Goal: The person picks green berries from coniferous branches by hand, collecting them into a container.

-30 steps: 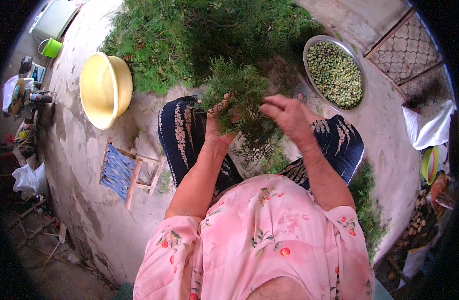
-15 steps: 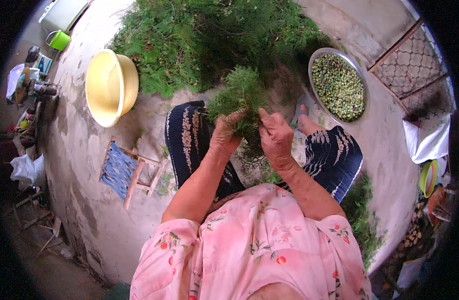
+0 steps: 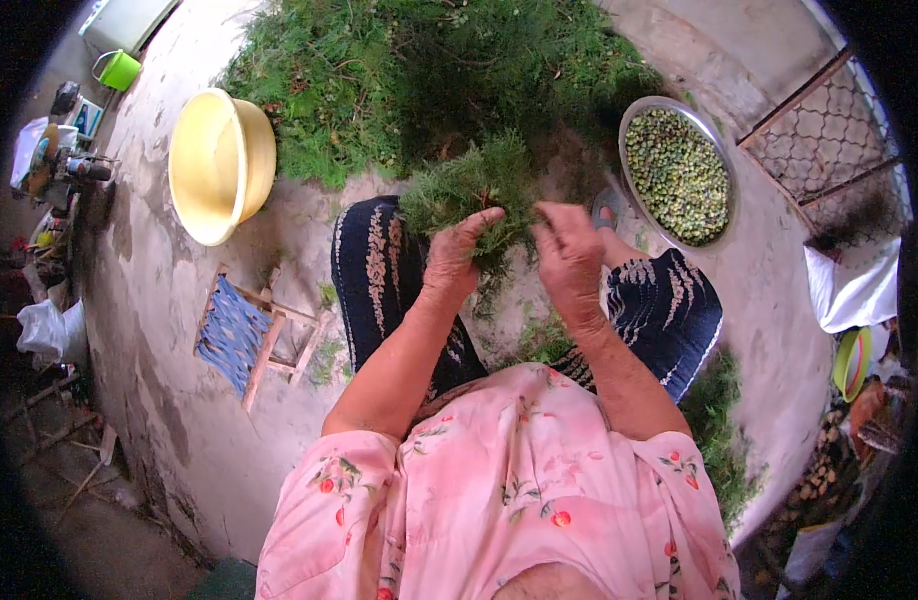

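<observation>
In left hand (image 3: pixel 453 262), feathery green sprig (image 3: pixel 471 182).

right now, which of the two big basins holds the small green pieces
The silver basin at upper right, filled with small green pieces; the yellow basin at left shows none in its visible inside.

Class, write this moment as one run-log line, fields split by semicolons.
left hand: holds green sprig; right hand: beside sprig, contact unclear; metal pan: round green pieces, right side; yellow basin: left side
</observation>
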Demonstrator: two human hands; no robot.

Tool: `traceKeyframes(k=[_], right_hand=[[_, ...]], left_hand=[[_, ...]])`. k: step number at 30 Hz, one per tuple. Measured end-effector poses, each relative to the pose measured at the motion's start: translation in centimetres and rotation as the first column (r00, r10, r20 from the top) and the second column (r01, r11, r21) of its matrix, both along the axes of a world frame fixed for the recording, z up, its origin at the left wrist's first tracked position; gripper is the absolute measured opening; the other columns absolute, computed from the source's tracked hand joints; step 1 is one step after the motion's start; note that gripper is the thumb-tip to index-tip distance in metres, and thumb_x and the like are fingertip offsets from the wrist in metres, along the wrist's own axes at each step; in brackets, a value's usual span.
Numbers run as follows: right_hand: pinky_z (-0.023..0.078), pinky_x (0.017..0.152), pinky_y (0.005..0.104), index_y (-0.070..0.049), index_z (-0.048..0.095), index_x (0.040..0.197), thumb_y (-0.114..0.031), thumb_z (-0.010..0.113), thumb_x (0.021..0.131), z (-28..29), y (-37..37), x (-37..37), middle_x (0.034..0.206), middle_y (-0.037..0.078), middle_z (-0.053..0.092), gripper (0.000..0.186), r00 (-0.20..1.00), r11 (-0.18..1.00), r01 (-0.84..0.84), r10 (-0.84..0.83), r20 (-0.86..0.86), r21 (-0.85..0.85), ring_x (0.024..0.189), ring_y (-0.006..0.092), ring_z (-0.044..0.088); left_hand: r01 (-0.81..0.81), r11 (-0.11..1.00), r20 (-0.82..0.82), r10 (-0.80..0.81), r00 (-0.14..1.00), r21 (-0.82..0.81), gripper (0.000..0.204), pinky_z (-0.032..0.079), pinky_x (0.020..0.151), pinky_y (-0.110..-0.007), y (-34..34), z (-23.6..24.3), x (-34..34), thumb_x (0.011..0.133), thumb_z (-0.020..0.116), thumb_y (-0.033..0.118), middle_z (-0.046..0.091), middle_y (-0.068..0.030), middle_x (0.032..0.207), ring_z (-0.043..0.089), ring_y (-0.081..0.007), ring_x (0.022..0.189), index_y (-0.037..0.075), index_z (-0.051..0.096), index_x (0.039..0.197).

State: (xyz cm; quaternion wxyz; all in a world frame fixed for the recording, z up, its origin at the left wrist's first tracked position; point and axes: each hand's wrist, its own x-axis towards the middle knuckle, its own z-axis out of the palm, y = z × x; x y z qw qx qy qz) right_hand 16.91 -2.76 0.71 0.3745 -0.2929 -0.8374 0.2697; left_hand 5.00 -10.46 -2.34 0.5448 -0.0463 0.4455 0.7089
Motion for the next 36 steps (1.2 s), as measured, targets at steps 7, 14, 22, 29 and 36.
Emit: traceKeyframes(k=[7, 14, 22, 29, 36], right_hand=[[0.042, 0.061, 0.0369, -0.001, 0.055, 0.087, -0.017, 0.064, 0.071, 1.3, 0.9, -2.1, 0.078, 0.015, 0.054, 0.024, 0.99, 0.988, -0.125, 0.13, 0.062, -0.086, 0.072, 0.031, 0.054], [0.044, 0.059, 0.0351, 0.001, 0.058, 0.078, -0.019, 0.064, 0.069, 0.5, 2.5, -1.2, 0.073, 0.017, 0.058, 0.023, 0.976, 0.906, -0.096, 0.167, 0.139, -0.413, 0.067, 0.031, 0.057], [0.042, 0.048, 0.0235, -0.003, 0.057, 0.09, -0.021, 0.053, 0.084, -0.4, 3.6, 0.6, 0.075, 0.003, 0.057, 0.019, 0.914, 0.201, -0.377, -0.079, -0.399, -0.904, 0.06, 0.0098, 0.053], [0.047, 0.068, 0.0289, 0.0, 0.049, 0.102, -0.024, 0.043, 0.088, 0.5, 10.9, 4.9, 0.084, 0.01, 0.058, 0.029, 0.754, 0.281, -0.379, -0.458, -0.471, -0.882, 0.078, 0.0186, 0.057], [0.046, 0.072, 0.032, -0.003, 0.048, 0.106, -0.02, 0.048, 0.086, -1.6, 9.7, 4.1, 0.088, 0.009, 0.057, 0.026, 0.818, 0.276, -0.403, -0.319, -0.479, -0.873, 0.085, 0.0191, 0.056]], left_hand=[[-0.096, 0.989, -0.242, 0.12, 0.963, 0.108, 0.02, 0.042, 0.066, -0.028, -0.6, -1.3, 1.9, 0.07, 0.068, 0.012, 0.059, -0.0029, 0.086, 0.054, -0.0144, 0.076, 0.004, 0.06, 0.087], [0.119, 0.992, -0.518, -0.126, 0.846, -0.047, 0.028, 0.041, 0.069, -0.03, -0.3, -0.1, 2.2, 0.073, 0.066, 0.017, 0.057, -0.0014, 0.089, 0.05, -0.0132, 0.08, 0.003, 0.056, 0.096], [0.075, 0.997, -0.029, -0.075, 0.997, -0.005, 0.026, 0.048, 0.066, -0.031, 0.6, 1.0, 1.6, 0.066, 0.066, 0.011, 0.061, -0.0028, 0.084, 0.058, -0.0163, 0.074, 0.006, 0.062, 0.091], [-0.063, 0.962, 0.175, 0.016, 0.985, 0.266, 0.024, 0.049, 0.069, -0.039, 0.3, -1.9, 0.1, 0.074, 0.058, 0.027, 0.06, -0.0072, 0.086, 0.058, -0.0242, 0.078, 0.008, 0.058, 0.089], [-0.093, 0.887, 0.249, -0.026, 0.968, 0.453, 0.045, 0.047, 0.075, -0.042, 0.8, -1.4, 0.1, 0.079, 0.053, 0.031, 0.054, -0.0089, 0.104, 0.055, -0.0257, 0.089, 0.008, 0.042, 0.117]])
